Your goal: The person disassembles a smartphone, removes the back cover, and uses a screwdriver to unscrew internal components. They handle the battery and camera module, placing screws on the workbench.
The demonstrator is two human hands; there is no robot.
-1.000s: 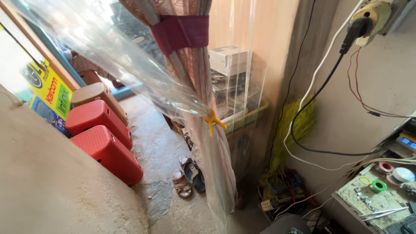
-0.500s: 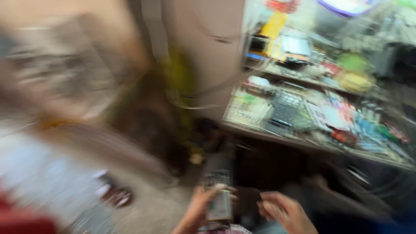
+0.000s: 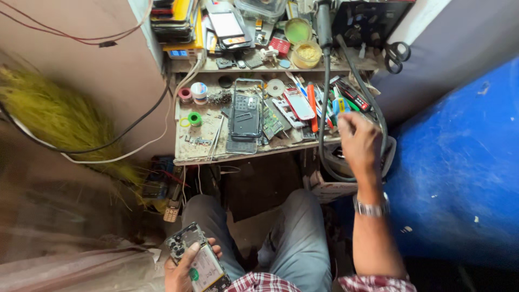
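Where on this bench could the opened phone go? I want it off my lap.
The only bare strip is the bench's left front, bordered by the green tape ring and tweezers. From the dismantled phone rightward to the right hand, tools crowd it. The left hand holds the opened phone.

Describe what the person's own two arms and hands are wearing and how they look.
Both hands are bare, no gloves. The right hand has a silver metal wristwatch at the wrist, with a bare forearm below it. A red, white and dark checked shirt sleeve starts near the elbow. The left hand shows no ring or band.

Head view, steeply down over workbench (image 3: 238, 154)
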